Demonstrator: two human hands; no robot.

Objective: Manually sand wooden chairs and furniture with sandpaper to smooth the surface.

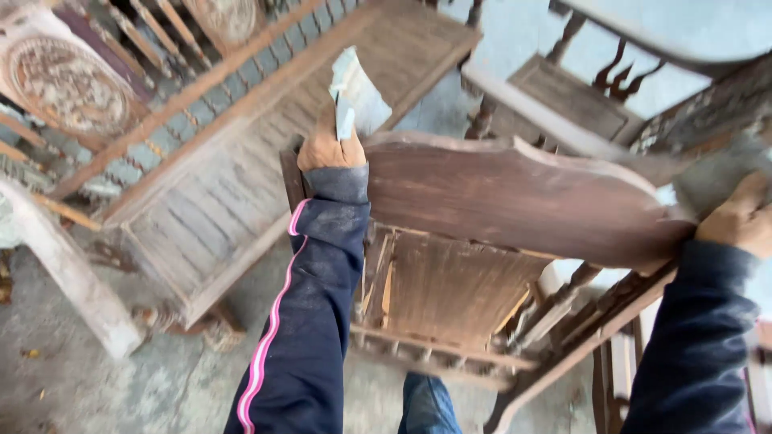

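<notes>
A dark brown wooden chair (515, 201) is tipped before me, its curved top rail crossing the middle of the head view. My left hand (326, 149) rests at the rail's left end, closed around a pale folded piece of sandpaper (358, 92) that sticks up above the fingers. My right hand (744, 217) grips the rail's right end at the frame edge, partly blurred. Both arms wear dark blue sleeves, the left with a pink stripe. The chair's slatted seat (450, 289) and turned legs show below the rail.
A long wooden bench with a slatted back (241, 153) lies tilted at left. A carved round panel (64, 80) stands at the top left. More chair frames (579, 96) crowd the upper right. Grey concrete floor (96, 386) shows below, with my jeans-clad leg (430, 406).
</notes>
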